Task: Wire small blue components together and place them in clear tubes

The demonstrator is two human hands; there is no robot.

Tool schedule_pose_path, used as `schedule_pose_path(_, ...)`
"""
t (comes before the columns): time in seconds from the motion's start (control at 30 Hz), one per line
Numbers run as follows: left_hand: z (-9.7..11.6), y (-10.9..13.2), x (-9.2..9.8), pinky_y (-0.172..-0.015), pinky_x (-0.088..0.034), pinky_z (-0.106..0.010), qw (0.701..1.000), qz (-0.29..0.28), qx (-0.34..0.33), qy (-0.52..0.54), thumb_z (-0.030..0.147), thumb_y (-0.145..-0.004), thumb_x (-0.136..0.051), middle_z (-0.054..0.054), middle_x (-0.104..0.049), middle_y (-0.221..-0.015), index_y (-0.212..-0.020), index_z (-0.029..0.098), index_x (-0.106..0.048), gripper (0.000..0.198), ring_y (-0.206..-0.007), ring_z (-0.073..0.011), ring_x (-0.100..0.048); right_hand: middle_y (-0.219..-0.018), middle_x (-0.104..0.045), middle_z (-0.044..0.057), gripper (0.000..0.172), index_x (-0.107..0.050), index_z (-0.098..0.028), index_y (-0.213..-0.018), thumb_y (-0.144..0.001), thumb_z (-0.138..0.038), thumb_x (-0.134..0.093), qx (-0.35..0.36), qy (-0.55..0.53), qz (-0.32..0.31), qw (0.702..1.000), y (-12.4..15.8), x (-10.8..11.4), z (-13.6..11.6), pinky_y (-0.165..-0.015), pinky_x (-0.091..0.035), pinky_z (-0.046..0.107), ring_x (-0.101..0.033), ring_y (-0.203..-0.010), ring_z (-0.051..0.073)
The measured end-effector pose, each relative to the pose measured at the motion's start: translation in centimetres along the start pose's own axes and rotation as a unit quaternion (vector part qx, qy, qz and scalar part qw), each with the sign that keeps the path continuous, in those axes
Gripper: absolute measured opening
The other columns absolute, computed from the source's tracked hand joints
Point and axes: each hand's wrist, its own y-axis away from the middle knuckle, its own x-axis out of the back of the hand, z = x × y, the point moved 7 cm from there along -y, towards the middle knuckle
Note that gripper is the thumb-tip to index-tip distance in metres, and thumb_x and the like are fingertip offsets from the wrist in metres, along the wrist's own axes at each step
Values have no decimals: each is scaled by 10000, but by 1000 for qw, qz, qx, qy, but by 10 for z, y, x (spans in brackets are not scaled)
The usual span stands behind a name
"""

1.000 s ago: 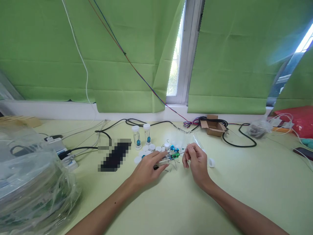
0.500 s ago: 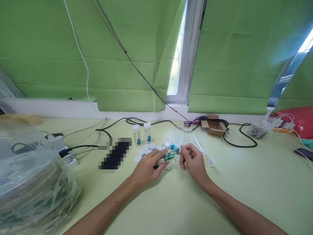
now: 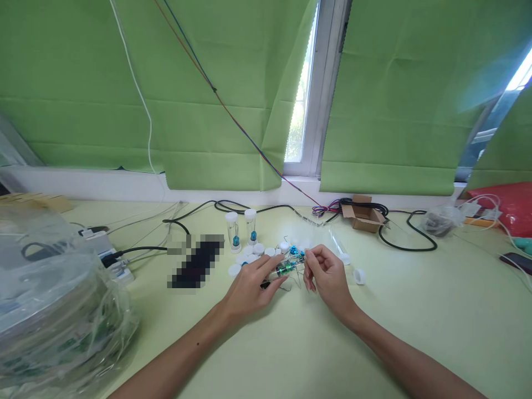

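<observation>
My left hand (image 3: 249, 285) holds a clear tube (image 3: 286, 268) lying sideways between thumb and fingers, with a green piece inside it. My right hand (image 3: 330, 277) is closed in a pinch at the tube's right end; what lies between its fingertips is too small to make out. Just behind the hands are small blue pieces (image 3: 294, 250) with bent metal wires. Several white caps (image 3: 258, 249) lie loose beside my left fingers. Farther back, two clear tubes, a left one (image 3: 233, 230) and a right one (image 3: 250, 224), stand upright with white caps and blue pieces inside.
Right of my right hand lie another clear tube (image 3: 336, 243) and a white cap (image 3: 359, 276). An open cardboard box (image 3: 366, 219) and black cables (image 3: 409, 244) sit along the wall. A large plastic-wrapped bundle (image 3: 62, 316) occupies the left side; a phone (image 3: 517, 261) lies far right.
My right hand has shifted slightly left, its fingertips closer in at the tube's end. My left hand keeps its hold on the tube, nearly still.
</observation>
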Motion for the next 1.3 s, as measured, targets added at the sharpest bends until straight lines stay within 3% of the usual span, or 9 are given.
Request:
schedule_pose_path(0.5,-2,0,-1,-641,-450,-245,1000,-13,6,5,321,-927,-545,-32,-635,-880,-1255,210,-546,346,-707,-137,-582,-509,-455,-78,306,-491,-196,-744,-910,-436,-584,3,34,-18,999,2,0,4,-387,-371,191,-464,-372,65)
schedule_pose_path(0.73,-4,-1,3,-626,-445,-240,1000,8,11,-3,324,-918,-561,-21,-631,-862,-1236,206,-564,339,-671,-126,-551,-569,-486,-82,276,-505,-206,-857,-888,-460,-607,-2,20,38,999,-2,6,7,-338,-344,177,-475,-347,60)
schedule_pose_path(0.93,-7,-2,6,-615,-436,-238,1000,17,7,-12,336,-921,-557,-22,-617,-825,-1216,190,-574,330,-654,-126,-524,-555,-474,-76,319,-511,-192,-779,-865,-473,-634,-7,11,66,998,-5,13,9,-333,-338,182,-469,-345,63)
schedule_pose_path(1.3,-6,-2,4,-593,-417,-232,1000,10,-6,-20,328,-918,-560,-21,-606,-807,-1223,188,-580,337,-632,-122,-519,-494,-465,-81,346,-484,-200,-726,-843,-475,-658,-13,20,41,999,-5,11,11,-339,-342,191,-453,-338,70)
